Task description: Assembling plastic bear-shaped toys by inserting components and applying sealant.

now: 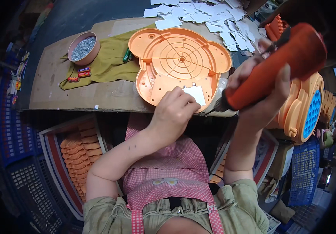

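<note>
An orange bear-shaped plastic shell (182, 45), hollow side up with concentric ribs, lies on the worktable. A white card (195, 95) rests in its lower part. Over the shell's near edge, beside the card, my left hand (173, 111) has its fingertips pinched together; whatever they hold is hidden. My right hand (263, 103) is wrapped around a red-orange power screwdriver (279, 66), raised and tilted at the table's near right edge. Its dark tip points down and left, close to the shell's lower right rim and apart from it.
A bowl of small metal screws (83, 48) stands on an olive cloth (113, 58) with several batteries (84, 74). White cards (214, 15) are strewn at the back. Orange housings with blue panels (312, 113) are stacked at right. A box of orange parts (80, 156) sits below left.
</note>
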A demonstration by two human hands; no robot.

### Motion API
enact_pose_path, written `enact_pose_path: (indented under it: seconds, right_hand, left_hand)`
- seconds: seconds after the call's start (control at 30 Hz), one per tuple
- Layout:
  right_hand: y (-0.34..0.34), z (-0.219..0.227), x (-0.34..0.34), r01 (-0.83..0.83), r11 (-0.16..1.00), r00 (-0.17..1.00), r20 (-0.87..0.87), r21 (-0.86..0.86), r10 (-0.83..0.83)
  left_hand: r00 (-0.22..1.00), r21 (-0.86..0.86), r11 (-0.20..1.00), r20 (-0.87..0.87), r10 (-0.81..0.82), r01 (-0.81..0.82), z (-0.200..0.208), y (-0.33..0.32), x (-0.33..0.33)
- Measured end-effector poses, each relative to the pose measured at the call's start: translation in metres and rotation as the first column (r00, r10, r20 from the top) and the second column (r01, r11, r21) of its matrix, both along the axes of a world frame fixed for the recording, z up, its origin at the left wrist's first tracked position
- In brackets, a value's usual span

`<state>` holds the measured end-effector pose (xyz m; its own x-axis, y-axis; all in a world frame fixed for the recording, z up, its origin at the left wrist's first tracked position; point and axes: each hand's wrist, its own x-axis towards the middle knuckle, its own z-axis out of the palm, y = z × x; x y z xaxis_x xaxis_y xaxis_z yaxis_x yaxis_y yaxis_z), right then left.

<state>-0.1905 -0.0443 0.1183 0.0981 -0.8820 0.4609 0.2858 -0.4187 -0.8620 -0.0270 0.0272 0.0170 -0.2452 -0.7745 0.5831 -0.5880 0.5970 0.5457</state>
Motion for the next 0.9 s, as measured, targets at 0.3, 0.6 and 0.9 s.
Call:
enact_pose_path:
  seconds: [0.3, 0.6, 0.9]
  right_hand:
    - [0.012, -0.004, 0.023, -0.113, 0.993, 0.994, -0.002, 0.039, 0.113]
    - [-0.016, -0.02, 0.047, 0.217, 0.971, 0.972, -0.064, -0.102, -0.224]
    - [-0.028, -0.029, 0.056, 0.059, 0.935, 0.998, 0.044, -0.349, -0.046]
  left_hand:
    - [0.999, 0.046, 0.999, 0.032, 0.016, -0.017, 0.005, 0.006, 0.007]
    - [0.987, 0.021, 0.991, 0.089, 0.132, -0.135, 0.001, 0.009, 0.025]
    - [0.994, 0.03, 0.999, 0.1, 0.033, -0.037, -0.012, 0.003, 0.025]
